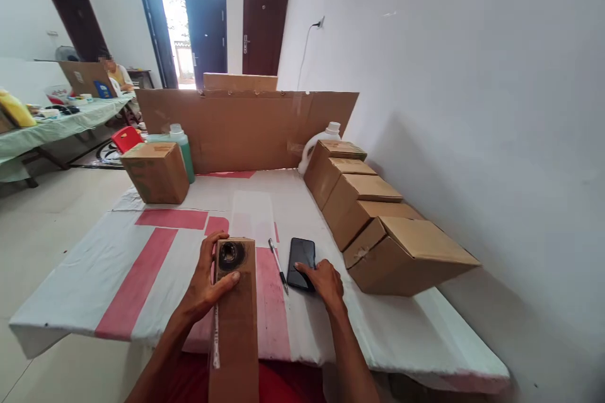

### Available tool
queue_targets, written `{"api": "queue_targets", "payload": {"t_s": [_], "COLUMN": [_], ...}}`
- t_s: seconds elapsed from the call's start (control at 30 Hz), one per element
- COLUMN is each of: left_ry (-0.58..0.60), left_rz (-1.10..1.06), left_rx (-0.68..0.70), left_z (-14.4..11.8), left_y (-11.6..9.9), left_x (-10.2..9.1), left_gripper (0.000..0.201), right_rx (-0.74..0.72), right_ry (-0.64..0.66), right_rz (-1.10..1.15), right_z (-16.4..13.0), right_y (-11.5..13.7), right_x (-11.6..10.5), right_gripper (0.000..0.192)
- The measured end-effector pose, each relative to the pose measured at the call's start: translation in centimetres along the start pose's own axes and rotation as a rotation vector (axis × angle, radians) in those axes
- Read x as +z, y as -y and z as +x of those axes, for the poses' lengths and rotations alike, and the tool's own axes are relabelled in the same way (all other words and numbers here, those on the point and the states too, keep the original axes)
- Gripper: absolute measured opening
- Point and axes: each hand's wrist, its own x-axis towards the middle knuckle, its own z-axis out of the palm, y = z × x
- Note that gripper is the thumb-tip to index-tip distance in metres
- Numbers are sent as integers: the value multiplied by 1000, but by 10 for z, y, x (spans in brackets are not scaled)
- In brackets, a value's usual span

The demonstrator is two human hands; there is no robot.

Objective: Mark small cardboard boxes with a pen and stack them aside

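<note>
My left hand (pixel 211 277) grips the upper end of a long, narrow cardboard box (pixel 239 327), its thumb on the face and its fingers along the left side. Near the top of that face is a round hole ringed with dark scribbling. A black smartphone (pixel 301 258) lies on the table with its dark screen up. My right hand (pixel 326 283) takes hold of the phone's right edge, thumb over the screen; its other fingertips are partly hidden. Between box and phone rests a pen (pixel 278 266). Beyond them lies a pale, see-through sheet (pixel 253 214).
Several cardboard boxes (pixel 378 186) line the table's right side. At the back stand a cardboard panel (pixel 246 129), a white jug (pixel 331 131) and, on the left, a green bottle (pixel 186 154) behind another box (pixel 158 173). A person (pixel 120 75) sits far left by another table (pixel 70 123).
</note>
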Motion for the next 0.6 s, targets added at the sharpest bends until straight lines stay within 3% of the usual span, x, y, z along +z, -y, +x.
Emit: {"api": "queue_targets", "payload": {"t_s": [0.17, 0.33, 0.47, 0.6], "left_ry": [-10, -20, -33, -37], "left_rz": [2, -32, -25, -13], "left_rx": [44, 47, 61, 50], "left_z": [-2, -3, -5, -6], "left_y": [-2, 2, 7, 6], "left_x": [1, 2, -2, -1], "left_gripper": [69, 72, 72, 70], "right_rx": [-33, -33, -75, -89], "right_ry": [0, -28, 92, 269], "right_rz": [131, 415, 687, 1132], "right_z": [6, 6, -6, -40], "right_y": [0, 2, -2, -3], "right_x": [4, 12, 8, -17], "right_gripper": [51, 46, 42, 46]}}
